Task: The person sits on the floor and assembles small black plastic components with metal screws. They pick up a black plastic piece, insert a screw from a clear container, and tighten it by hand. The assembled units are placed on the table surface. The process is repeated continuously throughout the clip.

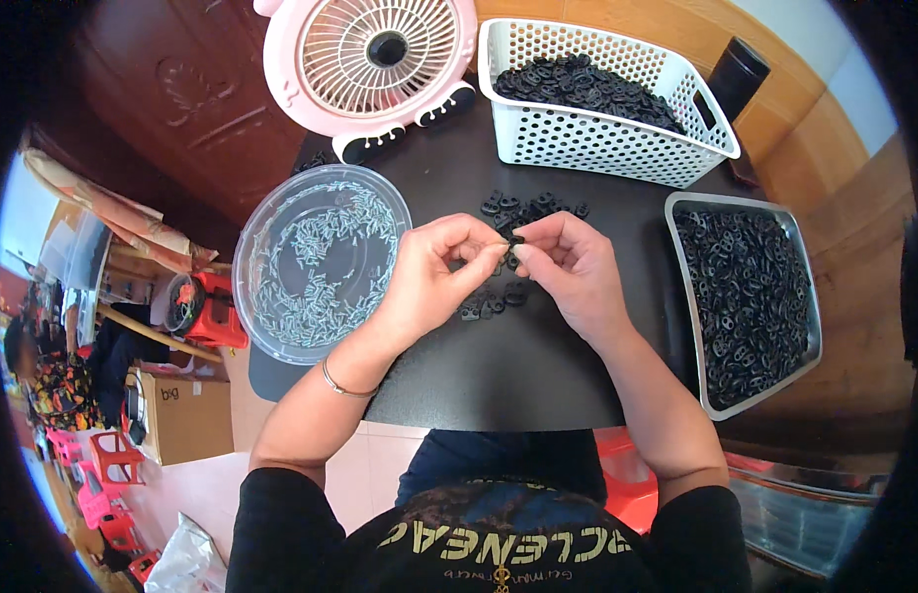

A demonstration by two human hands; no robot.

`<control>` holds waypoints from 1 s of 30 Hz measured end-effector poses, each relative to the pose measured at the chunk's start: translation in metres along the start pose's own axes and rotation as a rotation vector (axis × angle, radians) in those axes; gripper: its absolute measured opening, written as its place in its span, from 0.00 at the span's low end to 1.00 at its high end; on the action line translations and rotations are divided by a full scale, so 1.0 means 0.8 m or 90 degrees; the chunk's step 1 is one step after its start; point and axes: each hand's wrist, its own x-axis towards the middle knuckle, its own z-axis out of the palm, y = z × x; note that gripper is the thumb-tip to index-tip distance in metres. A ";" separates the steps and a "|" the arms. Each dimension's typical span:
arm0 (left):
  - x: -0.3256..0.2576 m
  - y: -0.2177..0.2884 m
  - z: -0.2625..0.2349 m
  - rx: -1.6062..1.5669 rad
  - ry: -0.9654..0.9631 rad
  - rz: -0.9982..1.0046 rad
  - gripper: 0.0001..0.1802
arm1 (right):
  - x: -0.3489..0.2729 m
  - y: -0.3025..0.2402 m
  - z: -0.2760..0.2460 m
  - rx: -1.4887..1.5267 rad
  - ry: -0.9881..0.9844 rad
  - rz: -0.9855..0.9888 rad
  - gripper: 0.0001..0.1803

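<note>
Over the middle of the dark table, my left hand [441, 265] and my right hand [575, 269] meet fingertip to fingertip. Both pinch a small black plastic piece [512, 240], mostly covered by the fingers. Behind the hands lies a loose pile of black two-holed plastic pieces [523, 206], and more black pieces [494, 300] are scattered just below the fingertips. Left of my left hand stands a round clear plastic tub [244, 287] with many short, thin silvery pieces [326, 242]; whether they are springs or screws is too small to tell.
A white perforated basket [607, 148] of black pieces stands at the back right. To the right, a metal tray [688, 296] holds more of them. A pink fan [370, 99] is at the back left, and a dark cylinder [739, 74] stands behind the basket. Table [479, 381] curves in front.
</note>
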 end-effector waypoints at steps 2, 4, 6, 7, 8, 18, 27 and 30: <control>0.000 -0.001 -0.001 0.045 0.001 0.040 0.03 | 0.000 -0.002 -0.003 0.003 -0.011 0.009 0.07; 0.002 0.002 -0.002 0.117 -0.002 0.089 0.03 | 0.000 -0.004 -0.004 0.009 -0.020 0.015 0.07; -0.001 0.006 -0.001 0.017 -0.011 0.008 0.03 | 0.001 -0.004 -0.005 0.018 -0.030 0.016 0.06; -0.002 0.008 0.000 -0.034 -0.016 -0.032 0.04 | 0.001 -0.004 -0.005 0.024 -0.025 0.010 0.07; -0.001 0.007 0.000 -0.057 -0.016 -0.039 0.04 | 0.001 -0.004 -0.004 0.030 -0.020 0.003 0.07; 0.003 0.009 0.000 -0.104 -0.047 -0.123 0.10 | 0.002 0.005 -0.004 0.022 -0.014 -0.023 0.07; 0.000 0.009 0.004 -0.083 -0.016 -0.100 0.05 | 0.001 0.004 -0.002 0.011 -0.010 -0.017 0.06; -0.002 0.008 0.003 -0.024 -0.004 -0.079 0.04 | 0.000 0.003 -0.001 0.009 -0.007 -0.007 0.06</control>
